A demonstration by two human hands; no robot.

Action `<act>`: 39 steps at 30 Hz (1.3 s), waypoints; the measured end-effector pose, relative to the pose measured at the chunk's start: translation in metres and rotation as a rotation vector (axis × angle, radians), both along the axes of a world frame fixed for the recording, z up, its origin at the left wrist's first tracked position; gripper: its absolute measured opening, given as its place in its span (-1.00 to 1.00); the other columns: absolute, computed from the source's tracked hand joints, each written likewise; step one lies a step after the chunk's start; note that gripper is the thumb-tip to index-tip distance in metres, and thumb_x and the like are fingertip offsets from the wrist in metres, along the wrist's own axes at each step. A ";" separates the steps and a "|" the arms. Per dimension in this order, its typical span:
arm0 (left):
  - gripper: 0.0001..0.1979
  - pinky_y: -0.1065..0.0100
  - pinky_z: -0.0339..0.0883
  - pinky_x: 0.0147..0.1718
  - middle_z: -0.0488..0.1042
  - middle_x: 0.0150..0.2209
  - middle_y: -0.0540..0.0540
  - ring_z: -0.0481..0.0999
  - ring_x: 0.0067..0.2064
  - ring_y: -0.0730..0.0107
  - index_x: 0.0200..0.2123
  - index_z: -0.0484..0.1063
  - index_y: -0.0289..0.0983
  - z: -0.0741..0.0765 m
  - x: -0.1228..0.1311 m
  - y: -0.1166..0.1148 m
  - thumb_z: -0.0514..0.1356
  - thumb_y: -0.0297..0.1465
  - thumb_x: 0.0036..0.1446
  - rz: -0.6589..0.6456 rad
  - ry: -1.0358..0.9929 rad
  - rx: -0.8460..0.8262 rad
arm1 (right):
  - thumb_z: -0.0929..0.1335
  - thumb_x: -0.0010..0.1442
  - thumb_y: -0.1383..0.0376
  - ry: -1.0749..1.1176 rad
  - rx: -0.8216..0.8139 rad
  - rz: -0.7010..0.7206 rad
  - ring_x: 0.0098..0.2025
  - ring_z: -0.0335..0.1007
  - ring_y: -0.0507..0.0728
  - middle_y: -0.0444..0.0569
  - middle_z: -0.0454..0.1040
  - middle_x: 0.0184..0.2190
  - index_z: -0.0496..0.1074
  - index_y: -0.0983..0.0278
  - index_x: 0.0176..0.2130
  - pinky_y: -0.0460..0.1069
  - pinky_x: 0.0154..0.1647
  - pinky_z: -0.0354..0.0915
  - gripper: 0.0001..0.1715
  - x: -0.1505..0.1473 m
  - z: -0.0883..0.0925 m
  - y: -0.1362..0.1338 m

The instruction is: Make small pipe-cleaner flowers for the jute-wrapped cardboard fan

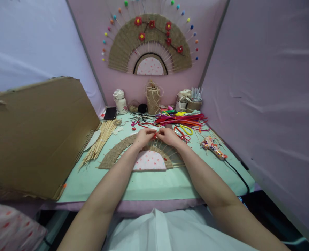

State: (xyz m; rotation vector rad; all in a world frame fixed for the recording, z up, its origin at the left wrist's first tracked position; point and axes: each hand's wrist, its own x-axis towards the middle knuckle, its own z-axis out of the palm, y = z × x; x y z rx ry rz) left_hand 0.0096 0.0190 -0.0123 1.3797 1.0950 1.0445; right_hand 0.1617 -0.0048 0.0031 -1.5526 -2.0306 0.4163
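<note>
My left hand (146,136) and my right hand (168,136) meet at the middle of the table, fingertips pinched almost together. Between them shows a small red pipe cleaner piece (155,136), mostly covered by the fingers. Below lies a half-round fan of woven twine (117,152) on thin sticks. Its inner half-circle is white cloth with pink dots (151,161). A small red bit (165,159) rests on the fan's right part. My forearms cover parts of the fan.
Behind my hands lie red and pink pipe cleaners (182,120), red scissors (182,135) and yellow-handled scissors (187,129). A patterned glue gun (213,147) with a black cord is at right. Bamboo sticks (98,143) and a cardboard sheet (41,136) stand left. A twine spool (153,99) stands behind.
</note>
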 end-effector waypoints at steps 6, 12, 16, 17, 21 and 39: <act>-0.66 0.34 0.40 -0.27 0.54 -0.34 -0.13 0.52 -0.37 0.45 -0.22 0.48 -0.38 0.004 -0.006 -0.001 0.31 -0.55 -0.18 -0.112 -0.167 -0.104 | 0.26 0.13 0.26 0.014 0.015 0.011 -0.44 0.26 0.03 -0.09 0.46 -0.50 0.46 0.31 -0.40 -0.10 -0.41 0.01 -0.77 0.000 0.001 -0.001; -0.63 0.31 0.41 -0.27 0.53 -0.44 -0.06 0.51 -0.39 0.43 -0.23 0.47 -0.36 0.002 -0.006 0.001 0.32 -0.57 -0.23 -0.141 -0.087 0.027 | 0.26 0.14 0.25 0.031 0.010 -0.005 -0.42 0.27 0.03 -0.09 0.46 -0.49 0.47 0.31 -0.39 -0.10 -0.38 0.05 -0.75 0.001 0.001 0.000; -0.64 0.30 0.40 -0.27 0.51 -0.44 -0.05 0.51 -0.39 0.41 -0.23 0.47 -0.34 0.005 -0.006 0.002 0.31 -0.52 -0.21 -0.093 -0.083 0.069 | 0.24 0.15 0.19 0.195 0.009 -0.004 -0.42 0.27 0.03 -0.09 0.46 -0.49 0.47 0.32 -0.39 -0.11 -0.41 0.08 -0.70 0.003 -0.004 0.005; -0.65 0.30 0.40 -0.26 0.51 -0.43 -0.04 0.50 -0.37 0.41 -0.23 0.47 -0.33 0.006 -0.006 0.002 0.31 -0.51 -0.21 -0.066 -0.098 0.088 | 0.24 0.14 0.17 0.259 0.012 -0.007 -0.42 0.27 0.03 -0.09 0.46 -0.48 0.46 0.32 -0.39 -0.11 -0.41 0.10 -0.69 0.004 -0.004 0.006; -0.67 0.30 0.38 -0.17 0.52 -0.38 -0.05 0.50 -0.29 0.40 -0.24 0.48 -0.31 0.009 -0.006 0.003 0.29 -0.50 -0.20 0.043 -0.146 0.192 | 0.29 0.07 0.13 0.487 -0.042 -0.006 -0.46 0.25 0.02 -0.09 0.44 -0.50 0.44 0.33 -0.42 -0.11 -0.43 0.14 -0.68 0.002 -0.006 0.007; -0.75 0.33 0.37 -0.19 0.55 -0.36 -0.07 0.51 -0.30 0.39 -0.30 0.51 -0.31 -0.004 -0.004 0.008 0.20 -0.59 -0.12 0.061 0.016 0.346 | 0.25 0.07 0.25 0.291 0.043 -0.084 -0.46 0.26 0.03 -0.11 0.43 -0.54 0.44 0.31 -0.43 -0.08 -0.39 0.07 -0.77 -0.010 -0.003 -0.003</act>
